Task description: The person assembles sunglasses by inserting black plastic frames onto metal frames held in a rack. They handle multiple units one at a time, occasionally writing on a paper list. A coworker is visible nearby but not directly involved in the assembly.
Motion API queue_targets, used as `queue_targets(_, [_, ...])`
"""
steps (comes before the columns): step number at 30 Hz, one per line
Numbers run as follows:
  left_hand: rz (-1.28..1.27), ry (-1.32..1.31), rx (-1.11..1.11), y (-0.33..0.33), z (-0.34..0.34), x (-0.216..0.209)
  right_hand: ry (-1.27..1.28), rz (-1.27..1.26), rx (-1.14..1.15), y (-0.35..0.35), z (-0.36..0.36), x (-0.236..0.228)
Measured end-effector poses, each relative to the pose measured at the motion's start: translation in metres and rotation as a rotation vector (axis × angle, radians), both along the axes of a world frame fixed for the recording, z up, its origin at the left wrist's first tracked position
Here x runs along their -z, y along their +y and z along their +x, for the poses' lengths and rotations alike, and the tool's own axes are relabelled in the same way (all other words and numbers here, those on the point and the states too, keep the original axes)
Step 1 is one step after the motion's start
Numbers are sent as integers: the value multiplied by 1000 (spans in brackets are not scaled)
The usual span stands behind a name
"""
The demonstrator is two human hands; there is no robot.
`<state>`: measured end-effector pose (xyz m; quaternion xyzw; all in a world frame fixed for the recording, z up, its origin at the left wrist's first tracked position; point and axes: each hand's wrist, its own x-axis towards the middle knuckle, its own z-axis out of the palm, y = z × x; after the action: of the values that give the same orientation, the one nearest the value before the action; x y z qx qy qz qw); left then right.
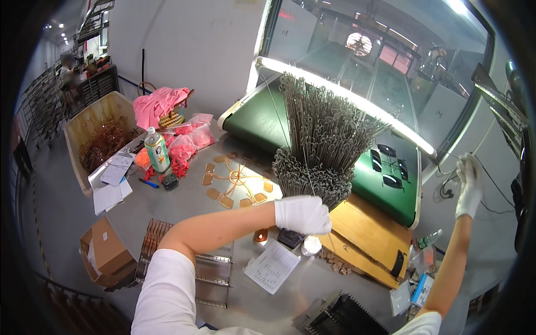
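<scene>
My left hand (303, 216), in a white glove, is closed in a fist above the table, just in front of a big bundle of hooked metal wire rods (321, 134). A thin rod seems to run up from the fist, but what the fingers hold is hidden. Raised far to the right, my right hand (469, 184), also gloved in white, has its fingers pressed together. A thin line meets its fingertips; whether it is a rod or a cable behind cannot be made out. Dark lens-shaped pieces (390, 166) on a frame lie on the green conveyor belt (363, 181).
Amber lens-shaped pieces on a branching sprue (239, 180) lie at the table's middle. A bottle (157, 149) and pink bags (187, 142) stand back left. Nearer are a written sheet (272, 267), a wooden board (368, 240), a black slotted rack (346, 316) and a cardboard box (106, 248).
</scene>
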<state>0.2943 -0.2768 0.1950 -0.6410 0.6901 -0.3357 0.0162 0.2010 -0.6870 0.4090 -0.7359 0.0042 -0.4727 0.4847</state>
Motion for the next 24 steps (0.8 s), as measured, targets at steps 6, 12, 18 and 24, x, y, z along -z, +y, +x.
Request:
queue_targets(6, [66,-52,5,1,26,1,-304,-311,123,35,-75,2])
queue_targets(12, [38,-87,-107,-16,35,-32,-324,-357,47,83,-101,5])
queue_targets(18, [-72,102,-141,4,19,-15,-176,-333,-78,137,-117,23])
queue_targets(24, [-530,632,-340,40,-36,9,-238,-379,-107,147,-119,29])
